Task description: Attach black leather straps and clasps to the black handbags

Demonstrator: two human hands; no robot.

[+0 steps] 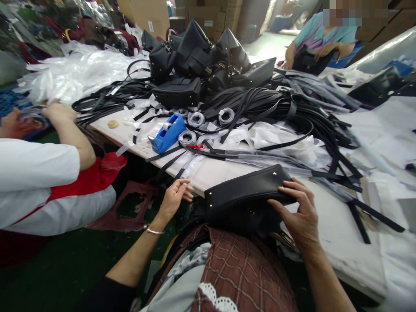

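Note:
A black handbag (247, 195) lies bottom-up at the near table edge, over my lap, with small metal studs on its base. My right hand (300, 212) rests on the bag's right end, fingers spread and curled over its edge. My left hand (175, 195) hovers just left of the bag by the table edge, fingers loosely curled with nothing visible in them. A thin bracelet sits on my left wrist.
A white table (338, 225) carries a heap of black straps (279, 108), a pile of black bags (201, 56), a blue tape dispenser (169, 132), tape rolls (196, 118) and clear plastic wrap. One person in white and red sits at left (48, 173); another works far right (321, 41).

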